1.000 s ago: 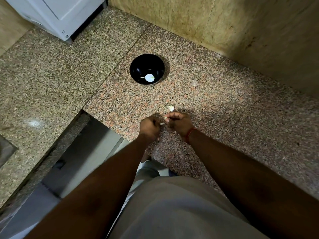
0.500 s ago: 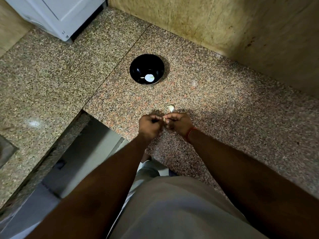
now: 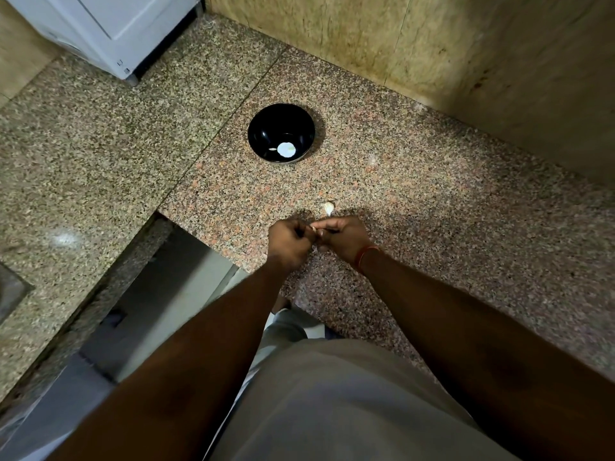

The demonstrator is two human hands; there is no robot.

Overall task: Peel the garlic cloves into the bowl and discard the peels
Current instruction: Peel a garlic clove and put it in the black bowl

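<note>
A black bowl (image 3: 281, 132) stands on the granite counter (image 3: 432, 227) with a pale peeled clove (image 3: 286, 149) at its bottom. Nearer to me, my left hand (image 3: 288, 242) and my right hand (image 3: 346, 239) meet fingertip to fingertip and pinch a small garlic clove (image 3: 314, 229) between them; most of it is hidden by the fingers. A scrap of pale peel (image 3: 313, 249) shows just below the fingers. Another garlic clove (image 3: 328, 207) lies on the counter just beyond my right hand.
A white appliance (image 3: 109, 28) stands at the back left. A yellowish wall (image 3: 432, 54) borders the counter at the back and right. The counter's edge cuts in at a corner (image 3: 159, 214) left of my hands, with the floor below.
My hands stayed at the same spot. The fingertips shifted a little on the clove, and a bit of peel now shows below them.
</note>
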